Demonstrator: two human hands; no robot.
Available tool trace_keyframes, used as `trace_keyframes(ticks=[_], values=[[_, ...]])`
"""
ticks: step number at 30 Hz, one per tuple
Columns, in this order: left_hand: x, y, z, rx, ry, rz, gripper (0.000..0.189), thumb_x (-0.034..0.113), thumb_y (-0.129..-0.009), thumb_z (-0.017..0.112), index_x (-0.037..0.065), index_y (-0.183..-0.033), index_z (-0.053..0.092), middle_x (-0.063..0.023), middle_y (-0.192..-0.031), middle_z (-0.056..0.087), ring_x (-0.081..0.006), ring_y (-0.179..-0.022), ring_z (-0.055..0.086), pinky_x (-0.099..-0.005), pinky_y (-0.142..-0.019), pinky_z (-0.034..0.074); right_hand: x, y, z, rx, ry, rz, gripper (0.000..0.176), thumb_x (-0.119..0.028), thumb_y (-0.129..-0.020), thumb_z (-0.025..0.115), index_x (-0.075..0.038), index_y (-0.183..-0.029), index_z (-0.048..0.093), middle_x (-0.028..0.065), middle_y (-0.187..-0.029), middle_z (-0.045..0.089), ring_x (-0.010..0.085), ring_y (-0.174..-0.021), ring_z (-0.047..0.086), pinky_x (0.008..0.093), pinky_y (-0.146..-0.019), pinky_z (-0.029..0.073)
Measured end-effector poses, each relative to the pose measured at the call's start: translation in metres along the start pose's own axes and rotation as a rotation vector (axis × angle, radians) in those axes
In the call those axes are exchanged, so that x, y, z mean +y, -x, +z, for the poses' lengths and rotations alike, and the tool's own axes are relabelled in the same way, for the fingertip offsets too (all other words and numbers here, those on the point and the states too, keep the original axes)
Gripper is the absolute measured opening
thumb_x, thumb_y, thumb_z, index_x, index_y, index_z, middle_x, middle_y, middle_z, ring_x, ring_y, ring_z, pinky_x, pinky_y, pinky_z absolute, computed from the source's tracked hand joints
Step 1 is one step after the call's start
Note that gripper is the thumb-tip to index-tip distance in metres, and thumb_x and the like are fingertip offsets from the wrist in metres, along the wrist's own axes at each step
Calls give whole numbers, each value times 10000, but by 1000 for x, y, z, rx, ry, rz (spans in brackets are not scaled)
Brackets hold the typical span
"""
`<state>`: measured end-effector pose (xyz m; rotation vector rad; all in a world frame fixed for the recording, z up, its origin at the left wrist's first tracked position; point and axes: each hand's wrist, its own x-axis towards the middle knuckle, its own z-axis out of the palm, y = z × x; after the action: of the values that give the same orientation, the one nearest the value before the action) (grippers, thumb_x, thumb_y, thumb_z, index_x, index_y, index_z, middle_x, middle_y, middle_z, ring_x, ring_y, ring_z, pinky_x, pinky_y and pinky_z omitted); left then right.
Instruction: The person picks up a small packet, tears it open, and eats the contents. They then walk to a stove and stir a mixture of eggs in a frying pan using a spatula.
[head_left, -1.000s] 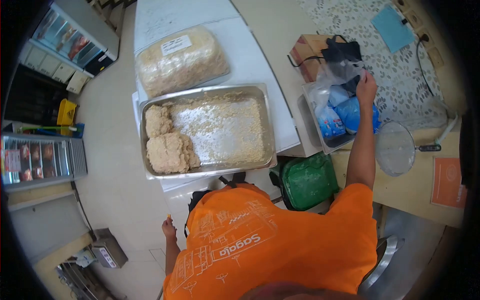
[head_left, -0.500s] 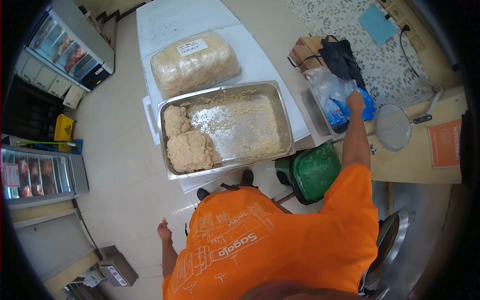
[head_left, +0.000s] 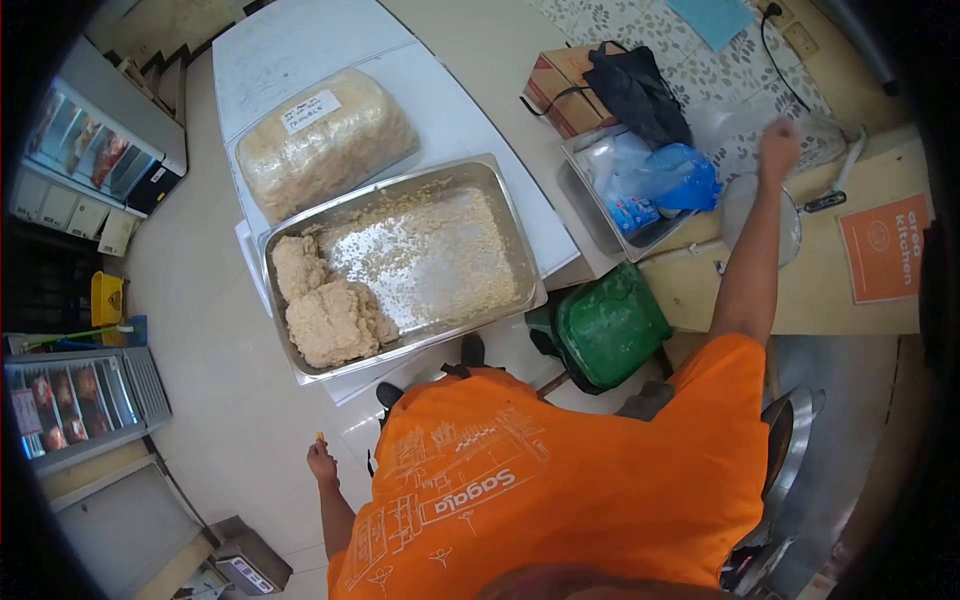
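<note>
My right hand (head_left: 780, 148) is raised over the wall-side counter, closed and blurred, with a clear plastic bag (head_left: 735, 128) trailing from it to the left. Below it stands a metal container (head_left: 592, 207) holding clear plastic and blue packaging (head_left: 688, 180). Down at my left side, my left hand (head_left: 321, 462) is closed on a small yellow-orange object (head_left: 320, 437), too small to name. In front of me, a steel tray (head_left: 400, 368) carries two lumps of pale minced mixture (head_left: 335, 322) at its left end, with crumbs smeared over its bottom. Behind it lies a large wrapped bag of pale mixture (head_left: 325, 140) with a written label.
The tray rests on a white chest lid (head_left: 470, 110). A green bin (head_left: 615, 335) stands below the counter. A cardboard box (head_left: 565, 90), a black bag (head_left: 640, 95) and a round strainer (head_left: 745, 235) are along the counter. Glass-front fridges (head_left: 75, 400) line the left.
My right hand has moved up and right, away from the metal container, drawing the clear plastic bag out. The view has shifted, so the tray appears further left. My left hand stays low.
</note>
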<state>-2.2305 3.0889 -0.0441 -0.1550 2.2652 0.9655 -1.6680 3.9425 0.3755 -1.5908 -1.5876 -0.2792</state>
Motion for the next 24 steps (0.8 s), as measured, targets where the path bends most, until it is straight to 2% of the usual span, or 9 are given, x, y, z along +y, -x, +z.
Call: trace_keyframes(ticks=[1, 4, 5, 6, 10, 14, 16, 22, 24], values=[[6, 1, 12, 14, 13, 27, 383, 399, -1006, 496, 36, -941, 596, 9, -648, 449, -89, -493, 408, -260, -453, 394, -18, -1, -16, 448, -198, -201, 286, -236, -912, 516, -10, -945, 687, 228, -906, 672, 378, -786, 644, 438, -722, 506], [7, 15, 41, 30, 51, 63, 389, 392, -1012, 496, 24, -920, 585, 14, -610, 430, -82, -468, 396, -254, -426, 367, 23, 38, 41, 374, 73, -292, 203, -126, -905, 517, -14, -927, 685, 210, -939, 689, 330, -874, 659, 436, -738, 515], [7, 20, 55, 36, 83, 59, 388, 391, -1010, 499, 24, -917, 585, 15, -608, 428, -83, -465, 396, -254, -424, 368, 38, 76, 73, -28, 392, -689, 200, -140, -898, 540, -1, -972, 664, 230, -959, 682, 372, -874, 654, 449, -759, 514], [5, 25, 66, 46, 119, 50, 388, 390, -1009, 501, 24, -913, 585, 16, -606, 427, -83, -463, 397, -255, -422, 368, 52, 106, 103, -704, 354, -399, 218, -150, -890, 546, 5, -1001, 653, 258, -942, 667, 415, -874, 648, 478, -768, 510], [-15, 47, 90, -10, 42, -26, 384, 386, -1002, 509, 27, -894, 591, 18, -602, 431, -85, -460, 407, -263, -414, 376, 92, 96, 127, -463, 269, -408, 220, -175, -912, 519, -11, -942, 662, 248, -910, 667, 428, -904, 643, 477, -752, 499], [-38, 61, 84, -16, 24, -130, 382, 381, -996, 520, 23, -901, 615, 10, -605, 457, -88, -462, 423, -268, -410, 375, -26, 52, 48, 8, 6, -209, 221, -172, -946, 515, 0, -1020, 631, 188, -795, 657, 376, -739, 630, 411, -728, 501], [-44, 59, 77, 3, 36, -136, 379, 373, -994, 527, 16, -914, 627, 2, -602, 469, -92, -470, 437, -272, -409, 372, -113, 89, 18, -94, -469, -30, 163, -110, -949, 527, 7, -996, 631, 122, -799, 637, 285, -726, 606, 369, -722, 486], [-45, 28, 69, 108, -63, 17, 398, 328, -990, 526, -43, -959, 666, -131, -809, 668, -198, -750, 607, -349, -715, 485, -234, 281, 71, -405, -891, -801, 108, -61, -900, 560, -14, -956, 639, 176, -960, 633, 366, -912, 596, 442, -861, 468], [-13, 22, 68, 105, -88, 16, 395, 324, -990, 524, -44, -970, 666, -154, -878, 690, -227, -847, 626, -361, -790, 484, -263, 349, 80, -961, -728, -757, 158, -77, -841, 578, -35, -974, 653, 190, -1119, 621, 406, -1079, 553, 472, -989, 428]])
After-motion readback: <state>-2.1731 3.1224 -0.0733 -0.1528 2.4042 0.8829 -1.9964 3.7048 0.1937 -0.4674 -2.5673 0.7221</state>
